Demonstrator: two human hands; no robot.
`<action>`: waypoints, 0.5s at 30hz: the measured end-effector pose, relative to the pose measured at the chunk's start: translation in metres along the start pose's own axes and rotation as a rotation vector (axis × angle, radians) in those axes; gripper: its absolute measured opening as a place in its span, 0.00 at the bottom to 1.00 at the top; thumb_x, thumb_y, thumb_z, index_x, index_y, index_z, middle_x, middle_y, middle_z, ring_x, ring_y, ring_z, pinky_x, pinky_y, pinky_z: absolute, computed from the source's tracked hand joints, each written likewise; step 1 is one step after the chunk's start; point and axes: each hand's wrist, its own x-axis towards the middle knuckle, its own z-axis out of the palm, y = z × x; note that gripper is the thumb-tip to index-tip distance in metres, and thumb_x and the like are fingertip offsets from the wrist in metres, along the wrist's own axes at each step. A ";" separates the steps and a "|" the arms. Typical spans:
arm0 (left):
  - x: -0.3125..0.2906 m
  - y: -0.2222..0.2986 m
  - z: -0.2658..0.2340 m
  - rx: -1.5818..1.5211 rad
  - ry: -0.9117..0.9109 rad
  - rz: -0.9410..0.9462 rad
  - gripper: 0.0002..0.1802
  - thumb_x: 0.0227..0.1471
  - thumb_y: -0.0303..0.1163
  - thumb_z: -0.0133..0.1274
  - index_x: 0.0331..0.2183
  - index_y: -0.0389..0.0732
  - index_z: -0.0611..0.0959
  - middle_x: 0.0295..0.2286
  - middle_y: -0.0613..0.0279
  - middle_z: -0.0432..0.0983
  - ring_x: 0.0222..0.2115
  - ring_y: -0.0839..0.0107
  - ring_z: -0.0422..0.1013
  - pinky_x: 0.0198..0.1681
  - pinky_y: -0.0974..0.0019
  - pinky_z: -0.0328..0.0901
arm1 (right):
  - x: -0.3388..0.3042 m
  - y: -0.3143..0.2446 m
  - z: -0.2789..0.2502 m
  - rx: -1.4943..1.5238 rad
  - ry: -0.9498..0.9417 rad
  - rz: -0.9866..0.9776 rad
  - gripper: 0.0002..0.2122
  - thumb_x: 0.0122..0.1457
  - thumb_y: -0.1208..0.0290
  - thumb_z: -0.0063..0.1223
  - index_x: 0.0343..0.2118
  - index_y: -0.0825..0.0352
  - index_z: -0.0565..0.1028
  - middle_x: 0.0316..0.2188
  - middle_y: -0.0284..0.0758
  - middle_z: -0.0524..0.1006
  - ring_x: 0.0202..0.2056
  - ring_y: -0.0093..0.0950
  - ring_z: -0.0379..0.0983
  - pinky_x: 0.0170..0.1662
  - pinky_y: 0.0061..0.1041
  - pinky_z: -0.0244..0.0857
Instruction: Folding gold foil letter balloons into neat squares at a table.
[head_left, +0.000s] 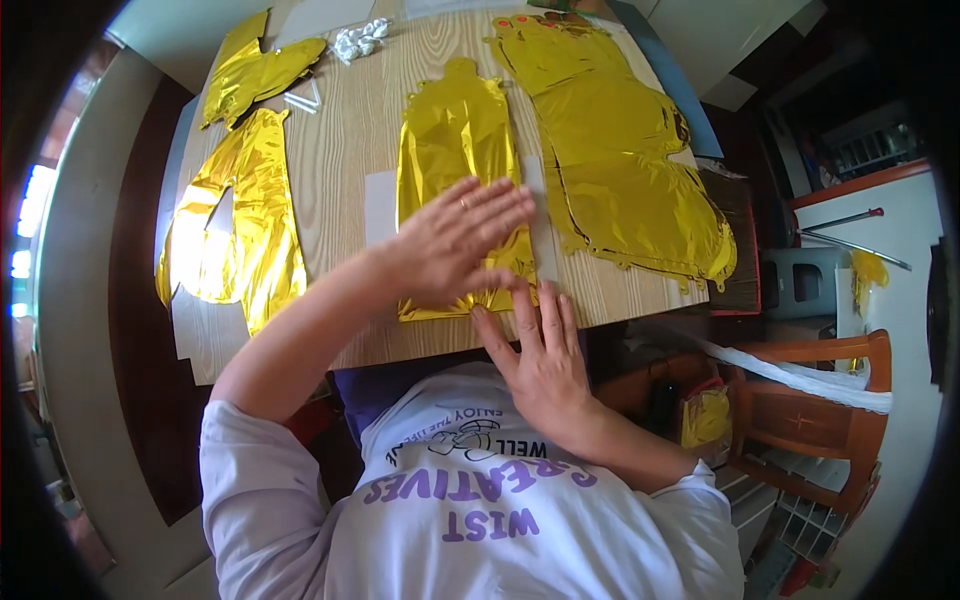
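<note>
A flat gold foil balloon (455,140) with small tabs along its rounded far end lies in front of me. White paper (380,208) shows from under both of its sides. Across the balloon's lower half, my left hand (460,242) rests stretched out, palm down, with a ring on one finger. At the near edge, my right hand (543,360) has its fingers spread, their tips on the foil's lower right corner. Neither hand grips anything. Part of the balloon is hidden beneath my left hand and forearm.
A larger pile of gold foil balloons (620,150) covers the wooden table's (345,130) right side. More foil pieces (250,190) lie at left, near white sticks (303,98) and crumpled white tissue (360,40). A wooden chair (815,425) and grey stool (805,280) stand at right.
</note>
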 end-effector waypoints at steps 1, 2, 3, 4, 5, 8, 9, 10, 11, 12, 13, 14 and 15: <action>0.008 -0.017 -0.001 0.062 -0.012 -0.016 0.42 0.65 0.59 0.38 0.69 0.40 0.56 0.69 0.52 0.50 0.70 0.54 0.45 0.71 0.48 0.38 | 0.000 0.000 -0.001 0.013 -0.002 0.006 0.32 0.61 0.72 0.46 0.70 0.61 0.56 0.66 0.63 0.52 0.65 0.65 0.51 0.66 0.62 0.48; 0.013 -0.033 -0.004 0.124 -0.027 -0.032 0.43 0.65 0.61 0.37 0.69 0.40 0.56 0.69 0.52 0.49 0.70 0.54 0.44 0.72 0.47 0.38 | 0.000 0.000 -0.002 0.029 -0.004 0.013 0.32 0.61 0.72 0.46 0.70 0.61 0.55 0.66 0.63 0.52 0.65 0.65 0.51 0.66 0.62 0.48; 0.014 -0.044 -0.008 0.157 -0.037 -0.064 0.44 0.64 0.62 0.37 0.69 0.41 0.55 0.69 0.51 0.49 0.70 0.54 0.44 0.72 0.48 0.38 | 0.000 0.000 -0.002 0.036 -0.018 0.013 0.33 0.61 0.72 0.46 0.70 0.61 0.54 0.67 0.63 0.51 0.64 0.66 0.51 0.66 0.62 0.48; 0.014 -0.055 -0.011 0.167 -0.036 -0.097 0.44 0.64 0.62 0.38 0.69 0.42 0.56 0.69 0.51 0.49 0.70 0.54 0.44 0.72 0.48 0.38 | 0.000 0.000 -0.002 0.041 -0.016 0.011 0.33 0.60 0.73 0.46 0.70 0.61 0.54 0.67 0.63 0.51 0.64 0.66 0.51 0.65 0.63 0.48; 0.013 -0.066 -0.014 0.179 -0.038 -0.128 0.44 0.64 0.62 0.38 0.69 0.42 0.56 0.69 0.50 0.49 0.70 0.54 0.44 0.72 0.48 0.38 | 0.000 0.000 -0.003 0.048 -0.012 0.011 0.33 0.60 0.73 0.47 0.70 0.61 0.54 0.67 0.63 0.51 0.64 0.66 0.51 0.65 0.63 0.48; -0.005 -0.085 -0.020 0.206 0.095 -0.245 0.43 0.64 0.61 0.40 0.68 0.43 0.57 0.68 0.50 0.50 0.70 0.54 0.45 0.72 0.48 0.39 | 0.001 0.000 -0.003 0.066 0.019 -0.005 0.34 0.59 0.73 0.48 0.70 0.60 0.55 0.66 0.63 0.52 0.63 0.66 0.53 0.64 0.64 0.49; -0.007 -0.077 -0.026 0.220 0.149 -0.274 0.43 0.63 0.59 0.42 0.68 0.42 0.57 0.68 0.50 0.50 0.70 0.54 0.46 0.72 0.48 0.39 | 0.001 0.001 -0.001 0.070 0.032 -0.004 0.34 0.58 0.73 0.48 0.70 0.60 0.55 0.66 0.63 0.53 0.63 0.66 0.54 0.64 0.64 0.50; -0.008 -0.066 -0.031 0.236 0.202 -0.305 0.43 0.63 0.58 0.44 0.68 0.42 0.58 0.68 0.50 0.51 0.70 0.55 0.46 0.72 0.48 0.40 | 0.002 0.002 -0.003 0.070 0.023 -0.008 0.34 0.58 0.73 0.49 0.69 0.60 0.56 0.65 0.62 0.54 0.62 0.66 0.55 0.63 0.64 0.51; -0.011 -0.046 -0.031 0.172 0.263 -0.272 0.42 0.60 0.53 0.52 0.67 0.42 0.61 0.67 0.50 0.54 0.69 0.53 0.49 0.71 0.47 0.42 | 0.003 0.003 -0.006 0.073 0.009 -0.017 0.34 0.58 0.74 0.49 0.69 0.60 0.56 0.64 0.62 0.55 0.61 0.65 0.56 0.63 0.63 0.52; -0.012 -0.018 -0.031 0.163 0.259 -0.259 0.43 0.56 0.50 0.57 0.65 0.40 0.63 0.66 0.50 0.56 0.68 0.52 0.50 0.70 0.46 0.44 | 0.005 0.005 -0.009 0.075 -0.003 -0.025 0.33 0.57 0.74 0.49 0.69 0.60 0.57 0.63 0.62 0.56 0.61 0.65 0.57 0.62 0.63 0.53; -0.015 0.008 -0.025 0.130 0.236 -0.230 0.43 0.57 0.52 0.55 0.65 0.39 0.63 0.66 0.49 0.56 0.68 0.51 0.50 0.70 0.46 0.44 | 0.008 0.005 -0.010 0.059 0.032 -0.029 0.28 0.57 0.74 0.50 0.63 0.61 0.65 0.61 0.60 0.59 0.59 0.63 0.59 0.61 0.61 0.56; -0.021 0.030 -0.023 0.100 0.213 -0.201 0.43 0.58 0.54 0.53 0.65 0.38 0.63 0.66 0.48 0.55 0.68 0.50 0.49 0.70 0.46 0.44 | 0.009 0.006 -0.012 0.076 0.037 -0.036 0.25 0.57 0.73 0.50 0.61 0.62 0.68 0.61 0.60 0.59 0.59 0.62 0.59 0.61 0.61 0.56; -0.027 0.043 -0.020 0.053 0.181 -0.224 0.44 0.59 0.55 0.51 0.66 0.37 0.62 0.67 0.47 0.54 0.69 0.50 0.48 0.70 0.46 0.42 | 0.008 0.008 -0.013 0.088 0.041 -0.038 0.22 0.58 0.73 0.50 0.58 0.62 0.70 0.61 0.59 0.59 0.58 0.61 0.60 0.61 0.60 0.56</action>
